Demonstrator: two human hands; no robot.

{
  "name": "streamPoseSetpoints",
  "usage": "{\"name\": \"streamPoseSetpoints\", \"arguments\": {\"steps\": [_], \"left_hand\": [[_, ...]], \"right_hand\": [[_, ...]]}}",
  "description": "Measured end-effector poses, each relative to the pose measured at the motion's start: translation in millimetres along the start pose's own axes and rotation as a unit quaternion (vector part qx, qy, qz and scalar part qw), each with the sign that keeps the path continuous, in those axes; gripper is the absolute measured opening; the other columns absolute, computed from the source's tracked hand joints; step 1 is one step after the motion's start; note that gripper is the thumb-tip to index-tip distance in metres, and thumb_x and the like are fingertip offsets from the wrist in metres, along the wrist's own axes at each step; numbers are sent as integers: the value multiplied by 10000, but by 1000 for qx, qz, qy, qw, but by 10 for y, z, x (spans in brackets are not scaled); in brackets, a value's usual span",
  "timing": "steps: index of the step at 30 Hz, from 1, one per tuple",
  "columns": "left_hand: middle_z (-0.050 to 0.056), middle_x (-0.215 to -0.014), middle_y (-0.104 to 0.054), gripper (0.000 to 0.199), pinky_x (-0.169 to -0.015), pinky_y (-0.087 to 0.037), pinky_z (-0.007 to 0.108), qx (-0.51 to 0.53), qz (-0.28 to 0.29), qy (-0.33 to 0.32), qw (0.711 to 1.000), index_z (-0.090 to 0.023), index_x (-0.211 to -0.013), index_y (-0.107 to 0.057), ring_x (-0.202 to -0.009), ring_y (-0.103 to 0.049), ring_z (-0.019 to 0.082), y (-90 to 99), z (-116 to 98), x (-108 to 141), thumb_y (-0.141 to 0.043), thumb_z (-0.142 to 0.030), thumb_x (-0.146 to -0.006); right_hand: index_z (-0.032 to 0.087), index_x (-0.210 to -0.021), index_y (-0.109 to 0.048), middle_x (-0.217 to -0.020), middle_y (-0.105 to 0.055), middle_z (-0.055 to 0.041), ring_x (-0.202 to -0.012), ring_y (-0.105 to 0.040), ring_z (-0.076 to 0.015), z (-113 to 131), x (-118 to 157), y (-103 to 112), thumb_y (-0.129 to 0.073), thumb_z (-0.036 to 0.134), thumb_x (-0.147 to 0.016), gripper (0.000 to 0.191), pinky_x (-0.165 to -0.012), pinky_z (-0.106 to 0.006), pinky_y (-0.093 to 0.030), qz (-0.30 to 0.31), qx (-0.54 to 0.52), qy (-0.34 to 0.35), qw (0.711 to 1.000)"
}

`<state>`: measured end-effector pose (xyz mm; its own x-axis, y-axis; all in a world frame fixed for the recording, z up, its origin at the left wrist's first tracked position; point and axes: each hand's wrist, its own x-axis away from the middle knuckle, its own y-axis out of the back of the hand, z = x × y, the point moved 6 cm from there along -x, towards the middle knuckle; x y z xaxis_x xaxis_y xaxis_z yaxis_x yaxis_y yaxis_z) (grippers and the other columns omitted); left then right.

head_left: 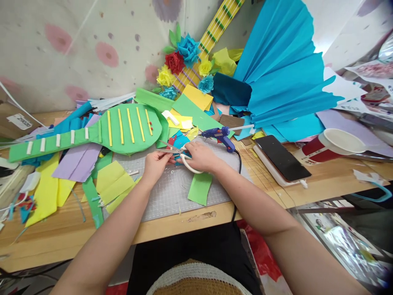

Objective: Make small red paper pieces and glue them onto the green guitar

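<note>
In my right hand (202, 156) is a pair of scissors with white handles (190, 165), blades apart and pointing left. My left hand (156, 167) is closed in a pinch beside the blades; whatever is between its fingertips is too small to make out. Blue and red paper scraps (179, 141) lie just behind the scissors. Both hands are over a grey cutting mat (162, 203), where a light green paper piece (200, 189) lies near my right wrist. To the left, a green lute-shaped paper instrument (132, 143) with yellow and white strips rests on coloured paper.
A blue hot glue gun (219, 134) lies right of my hands, its cord running over the table edge. Further right are a phone (283, 157) and a paper cup (333, 145). Behind stand a yellow stringed instrument with paper flowers (188, 49) and pleated blue paper (282, 61).
</note>
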<state>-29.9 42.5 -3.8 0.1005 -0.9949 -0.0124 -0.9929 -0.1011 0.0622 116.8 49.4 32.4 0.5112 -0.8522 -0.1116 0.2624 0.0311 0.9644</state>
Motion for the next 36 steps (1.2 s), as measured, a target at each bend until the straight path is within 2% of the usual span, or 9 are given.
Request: {"name": "streamPoseSetpoints", "arguments": {"steps": [4, 9, 17, 21, 25, 30, 36], "left_hand": [[27, -683, -706, 146, -590, -554, 301, -57, -2, -52, 997, -169, -729, -719, -582, -656, 170, 3, -80, 24, -638, -274, -667], [20, -787, -723, 149, -582, -548, 273, -102, -11, -101, 990, -191, -778, -728, -600, -664, 159, 16, -137, 37, -622, -250, -692], [33, -784, -722, 155, -646, -544, 283, -176, -10, -165, 970, -204, -789, -732, -721, -676, 180, 38, -160, 62, -604, -268, -730], [26, -738, -718, 147, -638, -544, 284, -165, -8, -152, 975, -192, -772, -726, -676, -671, 173, 46, -163, 65, -604, -256, -719], [34, -782, -715, 141, -569, -546, 272, -103, 13, -116, 988, -166, -750, -701, -581, -653, 153, 3, -138, 31, -609, -252, -686], [26, -617, -664, 174, -516, -540, 289, -42, 47, -53, 997, -160, -680, -649, -515, -627, 160, -88, -42, -2, -565, -307, -721], [23, -617, -684, 185, -620, -531, 301, -153, 18, -102, 983, -178, -678, -686, -599, -649, 174, -24, -94, 14, -548, -284, -742]], "right_hand": [[112, -1022, -553, -1039, -604, -136, -979, -529, -244, 40, 15, 29, -449, 567, -816, 510, -810, -319, -373, 4, 3, 16, 1000], [125, -1032, -555, -1067, -600, -123, -989, -527, -236, 47, 12, 32, -450, 460, -839, 400, -817, -313, -365, 7, 16, 14, 1000], [163, -899, -593, -915, -659, -91, -830, -597, -228, 2, -17, 34, -450, 437, -803, 323, -630, -285, -340, 4, 37, -21, 999], [174, -884, -608, -894, -672, -80, -785, -606, -219, 0, -36, 2, -456, 435, -788, 317, -607, -280, -317, 7, 46, -32, 998], [172, -903, -612, -934, -670, -87, -816, -603, -217, 9, -28, 7, -452, 438, -793, 330, -626, -277, -323, 9, 41, -37, 998], [159, -931, -599, -966, -654, -94, -866, -583, -211, -12, -18, 53, -454, 417, -807, 321, -651, -274, -333, -5, 31, -18, 999], [152, -999, -563, -1030, -619, -94, -920, -550, -200, -7, -25, 20, -429, 380, -846, 305, -721, -274, -356, -13, 9, 3, 1000]]}}
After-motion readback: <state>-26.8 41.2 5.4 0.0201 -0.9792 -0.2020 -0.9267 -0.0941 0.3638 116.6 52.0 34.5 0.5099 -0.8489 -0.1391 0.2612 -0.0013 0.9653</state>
